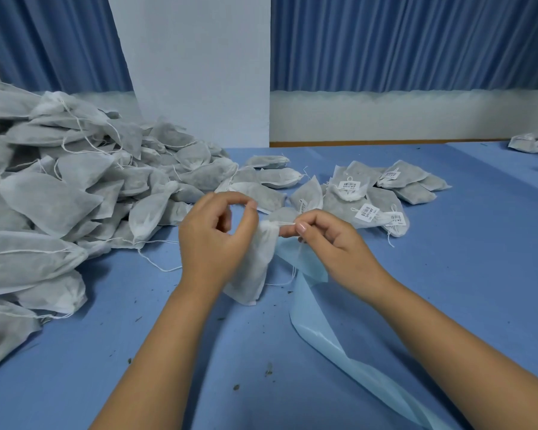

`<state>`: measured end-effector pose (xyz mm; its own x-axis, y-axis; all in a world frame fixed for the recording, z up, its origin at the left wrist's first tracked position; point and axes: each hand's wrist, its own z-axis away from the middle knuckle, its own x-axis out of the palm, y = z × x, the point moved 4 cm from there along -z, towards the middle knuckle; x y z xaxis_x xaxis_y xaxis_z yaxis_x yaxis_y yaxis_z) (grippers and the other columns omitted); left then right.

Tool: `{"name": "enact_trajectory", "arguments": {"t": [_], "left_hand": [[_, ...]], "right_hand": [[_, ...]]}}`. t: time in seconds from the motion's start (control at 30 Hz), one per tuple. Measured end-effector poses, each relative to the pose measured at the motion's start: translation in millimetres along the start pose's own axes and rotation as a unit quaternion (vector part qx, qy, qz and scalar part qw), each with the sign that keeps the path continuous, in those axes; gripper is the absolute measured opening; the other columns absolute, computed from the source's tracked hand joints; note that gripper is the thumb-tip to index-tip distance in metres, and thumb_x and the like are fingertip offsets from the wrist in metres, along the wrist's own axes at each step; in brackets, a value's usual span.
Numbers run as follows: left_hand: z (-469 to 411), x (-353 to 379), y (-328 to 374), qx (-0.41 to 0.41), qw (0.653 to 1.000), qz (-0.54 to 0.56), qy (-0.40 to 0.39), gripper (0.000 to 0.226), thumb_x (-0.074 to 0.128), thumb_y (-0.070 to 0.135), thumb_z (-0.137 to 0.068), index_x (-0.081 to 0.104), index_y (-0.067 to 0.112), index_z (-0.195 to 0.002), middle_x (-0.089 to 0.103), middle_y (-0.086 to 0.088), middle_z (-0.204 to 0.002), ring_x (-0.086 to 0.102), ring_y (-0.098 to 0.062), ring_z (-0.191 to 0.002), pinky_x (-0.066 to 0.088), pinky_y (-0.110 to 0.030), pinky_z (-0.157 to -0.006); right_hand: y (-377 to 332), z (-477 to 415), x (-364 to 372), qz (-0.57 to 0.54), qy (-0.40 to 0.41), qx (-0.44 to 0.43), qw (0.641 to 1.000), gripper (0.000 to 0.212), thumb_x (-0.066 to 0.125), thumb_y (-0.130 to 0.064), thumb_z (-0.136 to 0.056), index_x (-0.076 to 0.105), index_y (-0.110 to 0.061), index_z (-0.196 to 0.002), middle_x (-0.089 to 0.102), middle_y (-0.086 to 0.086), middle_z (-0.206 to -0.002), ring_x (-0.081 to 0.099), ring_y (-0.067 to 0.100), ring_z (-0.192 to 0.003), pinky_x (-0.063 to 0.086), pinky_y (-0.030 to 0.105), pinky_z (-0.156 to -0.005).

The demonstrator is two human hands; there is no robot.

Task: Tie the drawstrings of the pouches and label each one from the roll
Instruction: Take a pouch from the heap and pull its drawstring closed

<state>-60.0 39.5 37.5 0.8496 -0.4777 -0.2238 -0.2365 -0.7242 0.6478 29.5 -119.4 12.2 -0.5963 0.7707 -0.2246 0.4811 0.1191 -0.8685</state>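
Observation:
A white drawstring pouch hangs upright between my hands over the blue table. My left hand has its fingers curled at the pouch's gathered neck, thumb and forefinger pinched together above it. My right hand pinches the thin white drawstring just right of the neck and pulls it sideways. A pale blue backing strip from the label roll trails from under my right hand toward the lower right. The roll itself is out of sight.
A big heap of unlabelled white pouches fills the left side. Several labelled pouches lie behind my hands at centre right. A white board stands at the back. Dark crumbs dot the blue tabletop.

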Motion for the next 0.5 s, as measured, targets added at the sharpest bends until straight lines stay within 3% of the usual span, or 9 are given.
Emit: {"name": "enact_trajectory", "arguments": {"t": [0.07, 0.17, 0.23, 0.3, 0.4, 0.47, 0.5], "left_hand": [[2.0, 5.8, 5.7, 0.056, 0.995, 0.003, -0.078, 0.007, 0.070, 0.025, -0.083, 0.074, 0.020, -0.087, 0.060, 0.005, -0.081, 0.056, 0.000, -0.080, 0.041, -0.014, -0.077], [8.0, 17.6, 6.7, 0.029, 0.976, 0.040, -0.213, 0.011, 0.075, 0.033, -0.084, 0.075, 0.026, -0.092, 0.071, 0.012, -0.093, 0.062, 0.001, -0.095, 0.040, -0.008, -0.085], [10.7, 21.4, 4.9, -0.025, 0.966, 0.054, -0.252, 0.003, 0.077, 0.031, -0.085, 0.074, 0.033, -0.085, 0.072, 0.021, -0.088, 0.063, 0.004, -0.092, 0.040, -0.006, -0.081], [11.2, 21.5, 0.7, -0.062, 0.959, 0.058, -0.271, 0.014, 0.076, 0.026, -0.086, 0.072, 0.037, -0.077, 0.071, 0.023, -0.082, 0.063, 0.006, -0.085, 0.041, -0.006, -0.077], [9.3, 19.8, -0.7, -0.089, 0.947, 0.065, -0.302, 0.016, 0.073, 0.022, -0.087, 0.073, 0.032, -0.075, 0.072, 0.015, -0.079, 0.062, 0.002, -0.078, 0.043, -0.009, -0.074], [9.5, 19.3, 1.2, -0.119, 0.929, 0.115, -0.332, 0.016, 0.069, 0.020, -0.091, 0.074, 0.024, -0.076, 0.074, 0.009, -0.080, 0.066, -0.004, -0.081, 0.047, -0.015, -0.076], [10.4, 19.3, 4.0, -0.135, 0.917, 0.151, -0.345, 0.019, 0.067, 0.017, -0.092, 0.073, 0.021, -0.074, 0.074, 0.006, -0.078, 0.066, -0.006, -0.079, 0.047, -0.015, -0.075]], "right_hand": [[0.8, 0.4, 1.3, -0.004, -0.011, 0.000, 1.000, 0.016, 0.048, -0.007, -0.100, 0.060, -0.008, -0.090, 0.074, -0.009, -0.093, 0.065, -0.003, -0.091, 0.043, 0.012, -0.083], [-2.5, 0.9, 2.4, -0.008, -0.012, -0.015, 1.000, 0.017, 0.049, -0.004, -0.098, 0.064, -0.008, -0.091, 0.071, -0.016, -0.088, 0.065, -0.002, -0.090, 0.045, 0.013, -0.083], [-5.0, 0.3, -0.3, 0.008, 0.005, -0.019, 1.000, 0.018, 0.052, -0.006, -0.097, 0.067, -0.011, -0.089, 0.072, -0.013, -0.085, 0.066, 0.001, -0.086, 0.047, 0.015, -0.082], [-5.9, -0.5, -4.7, 0.021, 0.022, -0.012, 0.999, 0.017, 0.055, -0.008, -0.096, 0.069, -0.011, -0.087, 0.070, -0.008, -0.078, 0.065, 0.007, -0.080, 0.049, 0.022, -0.081], [-6.4, -1.9, -11.0, 0.047, 0.048, -0.002, 0.998, 0.018, 0.060, -0.011, -0.094, 0.070, -0.020, -0.083, 0.063, -0.006, -0.067, 0.055, 0.008, -0.068, 0.047, 0.031, -0.070], [-7.1, -2.2, -13.4, 0.061, 0.064, -0.008, 0.996, 0.016, 0.061, -0.014, -0.093, 0.070, -0.022, -0.083, 0.056, 0.009, -0.065, 0.048, 0.013, -0.065, 0.045, 0.038, -0.064], [-7.0, -2.0, -14.3, 0.070, 0.073, -0.013, 0.995, 0.014, 0.062, -0.016, -0.093, 0.070, -0.022, -0.083, 0.051, 0.008, -0.061, 0.045, 0.012, -0.062, 0.043, 0.038, -0.061]]}}
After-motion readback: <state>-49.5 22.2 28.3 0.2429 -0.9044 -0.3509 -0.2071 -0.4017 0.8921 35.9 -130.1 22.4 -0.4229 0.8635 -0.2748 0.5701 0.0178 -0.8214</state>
